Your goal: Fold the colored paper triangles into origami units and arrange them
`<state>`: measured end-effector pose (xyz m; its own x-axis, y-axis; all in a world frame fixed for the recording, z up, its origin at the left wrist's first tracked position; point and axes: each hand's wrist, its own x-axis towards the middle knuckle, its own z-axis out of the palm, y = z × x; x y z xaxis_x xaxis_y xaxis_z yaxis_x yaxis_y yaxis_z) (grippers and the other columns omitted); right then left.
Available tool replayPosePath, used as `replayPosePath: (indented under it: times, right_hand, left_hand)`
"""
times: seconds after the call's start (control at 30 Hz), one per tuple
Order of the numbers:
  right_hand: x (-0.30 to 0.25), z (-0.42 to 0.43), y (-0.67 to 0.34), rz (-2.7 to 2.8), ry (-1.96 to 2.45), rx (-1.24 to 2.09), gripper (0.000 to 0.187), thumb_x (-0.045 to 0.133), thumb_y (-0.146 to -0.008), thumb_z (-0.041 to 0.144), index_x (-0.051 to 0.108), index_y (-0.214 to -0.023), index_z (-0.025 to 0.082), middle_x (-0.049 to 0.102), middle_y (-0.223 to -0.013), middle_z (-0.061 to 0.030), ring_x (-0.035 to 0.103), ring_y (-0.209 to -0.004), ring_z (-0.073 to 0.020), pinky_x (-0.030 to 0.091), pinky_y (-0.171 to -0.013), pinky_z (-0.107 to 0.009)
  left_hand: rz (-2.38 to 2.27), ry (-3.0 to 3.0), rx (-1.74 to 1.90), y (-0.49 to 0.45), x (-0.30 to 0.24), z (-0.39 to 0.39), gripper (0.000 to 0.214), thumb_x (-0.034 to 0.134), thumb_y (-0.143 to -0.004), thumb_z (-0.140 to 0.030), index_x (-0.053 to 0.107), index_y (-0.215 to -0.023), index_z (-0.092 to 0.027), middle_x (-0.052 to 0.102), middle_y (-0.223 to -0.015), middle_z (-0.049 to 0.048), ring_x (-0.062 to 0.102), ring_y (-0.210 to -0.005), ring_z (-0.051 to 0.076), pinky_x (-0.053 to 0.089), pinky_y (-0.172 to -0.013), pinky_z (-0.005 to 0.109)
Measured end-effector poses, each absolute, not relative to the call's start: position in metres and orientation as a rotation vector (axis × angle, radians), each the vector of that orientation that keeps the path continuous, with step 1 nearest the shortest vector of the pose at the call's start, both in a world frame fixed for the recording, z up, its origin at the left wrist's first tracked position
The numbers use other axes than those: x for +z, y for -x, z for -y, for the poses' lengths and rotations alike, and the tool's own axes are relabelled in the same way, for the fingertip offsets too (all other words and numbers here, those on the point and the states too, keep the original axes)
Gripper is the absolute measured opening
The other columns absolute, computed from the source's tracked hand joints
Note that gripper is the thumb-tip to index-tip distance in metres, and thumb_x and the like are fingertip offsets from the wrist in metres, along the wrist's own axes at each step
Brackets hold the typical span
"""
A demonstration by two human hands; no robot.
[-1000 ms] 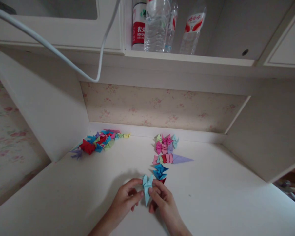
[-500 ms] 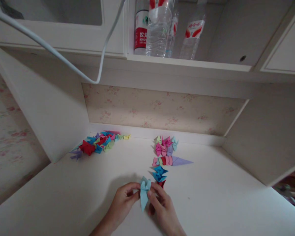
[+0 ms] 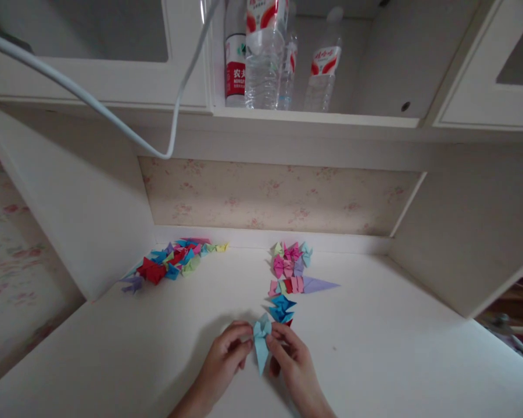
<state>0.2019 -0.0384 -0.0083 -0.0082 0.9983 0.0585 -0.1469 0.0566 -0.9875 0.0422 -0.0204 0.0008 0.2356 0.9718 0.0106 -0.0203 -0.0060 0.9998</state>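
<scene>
Both of my hands pinch a light blue folded paper piece [image 3: 260, 342] just above the white desk [image 3: 375, 360]. My left hand [image 3: 226, 355] grips its left side with closed fingers, and my right hand [image 3: 287, 355] grips its right side the same way. The piece has a pointed lower end and two small flaps on top. Just beyond it lie blue folded pieces [image 3: 281, 307] with a red one partly hidden behind my right fingers.
A row of pink and red pieces ending in a purple paper cone [image 3: 318, 284] lies further back, with a pink cluster [image 3: 291, 258] behind it. A mixed colourful pile [image 3: 169, 264] sits at the back left. Water bottles [image 3: 264, 55] stand on the shelf above; a white cable [image 3: 113, 110] hangs across.
The view tilted slightly, showing more of the upper shelf. My hands stayed on the light blue piece and shifted it a little between the fingers.
</scene>
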Motion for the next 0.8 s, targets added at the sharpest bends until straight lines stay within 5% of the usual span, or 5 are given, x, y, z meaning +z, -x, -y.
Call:
replayPosePath:
  times: [0.3, 0.47, 0.63, 0.8]
  right_hand:
    - [-0.009, 0.04, -0.202, 1.182, 1.052, 1.261, 0.04, 0.061, -0.082, 0.051, 0.063, -0.104, 0.017, 0.065, -0.093, -0.0054, 0.046, -0.045, -0.0053, 0.034, -0.039, -0.019]
    - [-0.016, 0.04, -0.2, 1.186, 1.07, 1.286, 0.04, 0.062, -0.081, 0.051, 0.062, -0.105, 0.019, 0.06, -0.088, -0.0023, 0.045, -0.045, -0.0049, 0.033, -0.039, -0.018]
    - [-0.024, 0.04, -0.198, 1.198, 1.108, 1.3, 0.044, 0.065, -0.077, 0.051, 0.06, -0.107, 0.019, 0.059, -0.094, -0.0035, 0.045, -0.043, -0.0043, 0.033, -0.037, -0.019]
    - [-0.022, 0.041, -0.198, 1.175, 1.115, 1.292, 0.042, 0.064, -0.078, 0.049, 0.06, -0.108, 0.02, 0.058, -0.09, -0.0014, 0.045, -0.045, -0.0046, 0.034, -0.038, -0.018]
  left_hand:
    - [-1.123, -1.377, 1.121, -0.04, -0.005, 0.02, 0.034, 0.069, -0.074, -0.048, 0.063, -0.088, -0.018, 0.05, -0.064, -0.0044, 0.041, -0.05, 0.007, 0.031, -0.045, 0.017]
    - [-1.131, -1.324, 1.169, -0.039, -0.014, 0.018, 0.047, 0.065, -0.074, -0.053, 0.063, -0.11, -0.021, 0.06, -0.087, 0.0021, 0.044, -0.048, 0.007, 0.034, -0.042, 0.019]
    - [-1.162, -1.54, 1.147, -0.036, -0.006, 0.018, 0.033, 0.06, -0.08, -0.048, 0.074, -0.088, -0.019, 0.064, -0.084, 0.0058, 0.05, -0.056, 0.012, 0.039, -0.046, 0.02]
    - [-1.197, -1.599, 1.139, -0.034, -0.008, 0.017, 0.031, 0.059, -0.083, -0.045, 0.072, -0.095, -0.02, 0.064, -0.084, 0.0058, 0.056, -0.068, 0.016, 0.044, -0.057, 0.022]
